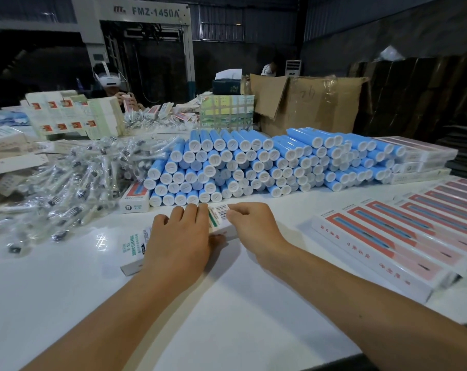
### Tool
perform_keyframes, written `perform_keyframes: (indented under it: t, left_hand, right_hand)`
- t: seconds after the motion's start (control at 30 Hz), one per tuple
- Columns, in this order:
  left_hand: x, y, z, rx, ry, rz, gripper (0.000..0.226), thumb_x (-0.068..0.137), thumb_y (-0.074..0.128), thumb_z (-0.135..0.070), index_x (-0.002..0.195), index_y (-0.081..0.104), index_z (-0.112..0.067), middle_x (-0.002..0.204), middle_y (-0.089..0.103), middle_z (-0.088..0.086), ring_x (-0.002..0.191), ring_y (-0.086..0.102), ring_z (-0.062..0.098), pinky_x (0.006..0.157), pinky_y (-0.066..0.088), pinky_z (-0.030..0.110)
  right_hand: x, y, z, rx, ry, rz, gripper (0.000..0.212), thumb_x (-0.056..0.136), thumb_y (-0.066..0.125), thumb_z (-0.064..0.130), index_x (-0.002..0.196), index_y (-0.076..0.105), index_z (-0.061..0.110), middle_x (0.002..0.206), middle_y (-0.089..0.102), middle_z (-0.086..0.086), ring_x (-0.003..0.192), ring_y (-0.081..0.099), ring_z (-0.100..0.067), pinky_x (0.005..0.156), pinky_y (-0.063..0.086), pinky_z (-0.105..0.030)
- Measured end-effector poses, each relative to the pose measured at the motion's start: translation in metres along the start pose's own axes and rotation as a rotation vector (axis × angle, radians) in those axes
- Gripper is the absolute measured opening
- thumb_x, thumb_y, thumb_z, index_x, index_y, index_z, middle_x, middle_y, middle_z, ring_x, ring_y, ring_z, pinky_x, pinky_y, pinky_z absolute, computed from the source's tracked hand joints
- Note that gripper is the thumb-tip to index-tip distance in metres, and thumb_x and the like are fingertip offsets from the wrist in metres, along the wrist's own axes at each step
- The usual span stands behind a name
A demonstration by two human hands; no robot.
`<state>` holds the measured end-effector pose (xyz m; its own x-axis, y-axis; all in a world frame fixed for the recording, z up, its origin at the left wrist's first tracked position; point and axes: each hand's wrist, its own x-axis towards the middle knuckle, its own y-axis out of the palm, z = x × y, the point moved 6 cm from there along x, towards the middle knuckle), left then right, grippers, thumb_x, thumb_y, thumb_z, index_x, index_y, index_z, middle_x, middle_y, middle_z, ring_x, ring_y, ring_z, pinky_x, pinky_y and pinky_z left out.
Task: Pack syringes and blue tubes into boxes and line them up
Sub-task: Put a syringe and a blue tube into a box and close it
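At the centre of the white table [66,303], I hold one long white box [136,247] lying flat, its barcode end pointing away from me toward the stack of blue tubes [253,162]. My left hand [179,236] lies over the box's middle with fingers curled across its top and the thumb tucked against its near side, gripping it. My right hand [253,223] pinches the end flap [220,211] at the barcode end between thumb and fingertips. I judge the current step to be closing that flap; whether the box already holds a tube and a syringe cannot be told, since the box hides its contents. The bagged syringes [66,188] lie heaped to the left, well apart from the box. Finished boxes [387,236] lie side by side in a row on the right. Risks: pressing the flap at an angle would crease it or leave it proud of the box end. A loose left-hand grip would let the box slide toward the tube stack, which sits just beyond the flap; a nudge there could dislodge the lower tubes and roll them across the table.
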<state>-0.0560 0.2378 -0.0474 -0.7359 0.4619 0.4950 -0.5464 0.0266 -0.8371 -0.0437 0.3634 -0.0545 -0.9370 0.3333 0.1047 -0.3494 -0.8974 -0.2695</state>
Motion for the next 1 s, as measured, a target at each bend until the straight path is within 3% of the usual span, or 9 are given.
perform_keyframes:
  t: [0.07, 0.17, 0.23, 0.3, 0.43, 0.57, 0.67, 0.73, 1.0]
  left_hand:
    - [0.001, -0.001, 0.003, -0.02, -0.032, -0.005, 0.07, 0.089, 0.018, -0.065, 0.142, 0.023, -0.019, 0.131, 0.044, -0.004, 0.115, 0.044, 0.018, 0.086, 0.034, 0.032]
    - [0.004, -0.004, 0.007, -0.058, -0.081, -0.012, 0.07, 0.087, 0.019, -0.064, 0.142, 0.024, -0.02, 0.131, 0.044, -0.004, 0.115, 0.043, 0.018, 0.087, 0.034, 0.032]
    - [0.004, -0.006, 0.005, -0.077, -0.082, -0.002, 0.073, 0.085, 0.016, -0.064, 0.142, 0.025, -0.02, 0.131, 0.045, -0.004, 0.115, 0.043, 0.019, 0.087, 0.034, 0.033]
    - [0.003, -0.007, 0.004, -0.087, -0.076, 0.017, 0.076, 0.083, 0.017, -0.064, 0.143, 0.029, -0.018, 0.13, 0.047, -0.002, 0.113, 0.045, 0.021, 0.085, 0.035, 0.034]
    - [0.002, -0.007, 0.001, -0.109, -0.045, 0.004, 0.07, 0.086, 0.036, -0.056, 0.134, 0.047, -0.008, 0.114, 0.058, 0.007, 0.1, 0.055, 0.028, 0.076, 0.04, 0.04]
    - [0.0, -0.011, -0.007, -0.093, 0.022, -0.056, 0.066, 0.083, 0.045, -0.054, 0.117, 0.059, 0.001, 0.095, 0.064, 0.014, 0.082, 0.06, 0.034, 0.065, 0.045, 0.044]
    - [-0.002, -0.013, -0.01, -0.056, 0.006, 0.031, 0.081, 0.085, 0.011, -0.06, 0.134, 0.045, -0.005, 0.116, 0.057, 0.011, 0.1, 0.054, 0.031, 0.079, 0.041, 0.043]
    - [-0.003, -0.013, -0.01, -0.043, 0.005, 0.047, 0.078, 0.082, 0.01, -0.052, 0.141, 0.035, -0.008, 0.124, 0.051, 0.008, 0.108, 0.048, 0.029, 0.086, 0.037, 0.041]
    - [-0.005, -0.01, -0.009, -0.002, 0.014, 0.051, 0.076, 0.078, 0.013, -0.052, 0.142, 0.019, -0.012, 0.13, 0.039, 0.004, 0.115, 0.038, 0.025, 0.091, 0.031, 0.039]
  right_hand:
    - [0.003, -0.011, 0.008, -0.091, -0.129, -0.127, 0.018, 0.089, 0.06, 0.023, 0.102, 0.07, 0.015, 0.104, 0.059, 0.0, 0.106, 0.058, -0.023, 0.093, 0.049, -0.039]
    - [0.011, -0.027, 0.001, 0.056, -0.07, -0.237, 0.057, 0.085, 0.066, 0.034, 0.137, 0.044, 0.024, 0.124, 0.039, 0.006, 0.121, 0.042, -0.015, 0.103, 0.04, -0.037]
    - [0.013, -0.016, -0.012, 0.415, 0.178, -0.096, 0.06, 0.084, 0.069, 0.029, 0.136, 0.043, 0.018, 0.128, 0.055, -0.007, 0.111, 0.058, -0.025, 0.098, 0.047, -0.045]
    - [0.008, 0.004, -0.017, 0.764, 0.393, 0.134, 0.037, 0.085, 0.068, 0.02, 0.118, 0.058, 0.003, 0.106, 0.07, -0.018, 0.091, 0.069, -0.031, 0.084, 0.056, -0.044]
    - [0.004, 0.011, -0.013, 0.914, 0.404, 0.236, 0.025, 0.089, 0.062, 0.007, 0.111, 0.06, -0.004, 0.107, 0.068, -0.023, 0.093, 0.067, -0.032, 0.071, 0.059, -0.039]
    - [0.005, 0.006, -0.014, 0.6, 0.242, 0.072, 0.018, 0.089, 0.06, 0.003, 0.107, 0.059, 0.005, 0.094, 0.07, -0.014, 0.083, 0.07, -0.026, 0.076, 0.059, -0.043]
    - [-0.004, 0.001, 0.002, 0.004, -0.065, -0.021, 0.014, 0.095, 0.049, 0.013, 0.092, 0.063, 0.012, 0.089, 0.068, -0.004, 0.084, 0.066, -0.02, 0.078, 0.056, -0.039]
    - [-0.012, 0.004, 0.011, -0.226, -0.204, -0.048, 0.019, 0.099, 0.04, 0.018, 0.092, 0.057, 0.013, 0.088, 0.064, -0.001, 0.083, 0.061, -0.018, 0.072, 0.052, -0.034]
    - [-0.02, 0.012, 0.012, -0.251, -0.217, 0.026, 0.021, 0.101, 0.036, 0.024, 0.112, 0.052, 0.016, 0.098, 0.061, 0.0, 0.091, 0.058, -0.02, 0.083, 0.048, -0.037]
